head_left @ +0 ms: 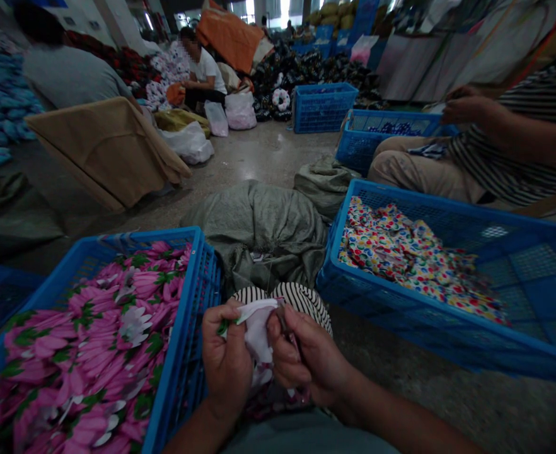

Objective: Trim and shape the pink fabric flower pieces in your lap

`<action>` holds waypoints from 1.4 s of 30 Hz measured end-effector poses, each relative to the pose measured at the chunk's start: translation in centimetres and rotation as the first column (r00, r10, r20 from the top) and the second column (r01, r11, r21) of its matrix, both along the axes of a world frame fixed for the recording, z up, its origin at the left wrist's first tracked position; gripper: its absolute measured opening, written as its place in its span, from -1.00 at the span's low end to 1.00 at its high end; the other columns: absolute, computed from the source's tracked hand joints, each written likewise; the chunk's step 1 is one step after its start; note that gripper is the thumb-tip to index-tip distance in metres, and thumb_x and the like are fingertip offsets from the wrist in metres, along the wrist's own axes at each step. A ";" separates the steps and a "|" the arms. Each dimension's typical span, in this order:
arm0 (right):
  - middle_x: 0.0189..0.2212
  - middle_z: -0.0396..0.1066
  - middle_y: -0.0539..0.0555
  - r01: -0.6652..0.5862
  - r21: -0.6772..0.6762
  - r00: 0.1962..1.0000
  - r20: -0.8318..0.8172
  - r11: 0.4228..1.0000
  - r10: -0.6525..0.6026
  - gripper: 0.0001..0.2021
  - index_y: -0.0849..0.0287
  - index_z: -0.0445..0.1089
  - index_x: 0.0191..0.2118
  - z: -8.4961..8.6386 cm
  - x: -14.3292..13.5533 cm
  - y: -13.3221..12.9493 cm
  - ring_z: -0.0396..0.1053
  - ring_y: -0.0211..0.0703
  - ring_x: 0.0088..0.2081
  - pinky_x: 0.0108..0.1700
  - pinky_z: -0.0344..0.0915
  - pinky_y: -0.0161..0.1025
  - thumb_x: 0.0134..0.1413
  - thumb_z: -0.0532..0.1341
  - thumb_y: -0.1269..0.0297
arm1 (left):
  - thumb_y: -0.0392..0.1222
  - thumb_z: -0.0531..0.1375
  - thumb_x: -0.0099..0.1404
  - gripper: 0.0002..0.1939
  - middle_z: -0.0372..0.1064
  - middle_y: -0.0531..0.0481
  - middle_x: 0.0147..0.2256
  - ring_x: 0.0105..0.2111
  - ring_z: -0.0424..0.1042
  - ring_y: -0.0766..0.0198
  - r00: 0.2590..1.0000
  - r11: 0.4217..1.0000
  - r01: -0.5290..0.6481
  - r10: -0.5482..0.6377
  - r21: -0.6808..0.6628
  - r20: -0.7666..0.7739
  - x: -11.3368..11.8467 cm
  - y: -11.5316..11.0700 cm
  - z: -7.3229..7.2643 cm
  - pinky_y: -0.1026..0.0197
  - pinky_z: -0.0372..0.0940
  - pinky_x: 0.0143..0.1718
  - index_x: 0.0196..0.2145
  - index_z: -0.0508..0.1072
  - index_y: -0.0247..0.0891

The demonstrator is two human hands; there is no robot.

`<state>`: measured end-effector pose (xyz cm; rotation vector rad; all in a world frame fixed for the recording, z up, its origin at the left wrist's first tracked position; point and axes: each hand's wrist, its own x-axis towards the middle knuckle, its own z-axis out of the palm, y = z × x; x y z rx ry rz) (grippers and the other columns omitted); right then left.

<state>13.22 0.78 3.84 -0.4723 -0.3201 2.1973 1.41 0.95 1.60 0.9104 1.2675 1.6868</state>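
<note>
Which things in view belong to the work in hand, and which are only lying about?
Work in hand:
- pale cloth piece, in the left hand
- slim tool, partly hidden, in the right hand
- probably pink pieces, left crate

Apparently lying about:
- multicoloured fabric, right crate
- grey-green sack

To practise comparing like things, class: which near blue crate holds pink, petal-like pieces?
The left crate, beside the left hand. Its pink pieces set it apart from the near right crate, which holds cloth patterned in red, yellow and blue.

Orange tarp (233, 38) at back, large grey sack (263, 217), person in stripes (514, 135)
</note>
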 end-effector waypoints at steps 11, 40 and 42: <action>-0.79 0.06 -0.19 -0.002 -0.018 0.999 -0.033 1.000 0.001 -0.70 0.21 0.29 -0.48 -0.1 0.1 0.2 -0.15 -0.48 -0.84 -0.78 -0.04 -0.50 0.14 0.05 0.11 | -0.34 0.11 0.15 -0.92 0.29 0.09 -0.43 -0.47 0.29 0.38 0.985 0.987 0.053 -0.027 0.154 -0.170 0.1 0.0 0.2 0.37 0.26 -0.48 -0.39 0.27 -0.20; -0.84 0.07 -0.21 0.232 0.110 0.726 0.642 0.967 -0.247 -0.72 0.19 0.31 -0.41 -3.5 0.1 1.5 -0.09 -0.48 -0.82 -0.79 -0.18 -0.49 -0.27 0.36 0.22 | 0.04 0.11 0.15 -0.69 0.38 -0.02 -0.46 -0.44 0.39 0.23 0.950 0.893 0.240 -0.136 -0.382 0.280 2.0 1.8 -0.7 0.22 0.26 -0.39 -0.32 0.33 -0.29; -0.84 0.10 -0.19 0.267 0.100 0.687 0.677 0.958 -0.263 -0.75 0.19 0.33 -0.45 -3.9 0.5 1.9 -0.07 -0.47 -0.81 -0.78 -0.16 -0.48 -0.27 0.36 0.21 | 0.01 0.16 0.11 -0.62 0.38 -0.12 -0.30 -0.28 0.37 0.14 0.986 0.929 0.164 -0.168 -0.332 0.016 1.4 1.4 -0.9 0.14 0.24 -0.23 -0.20 0.33 -0.30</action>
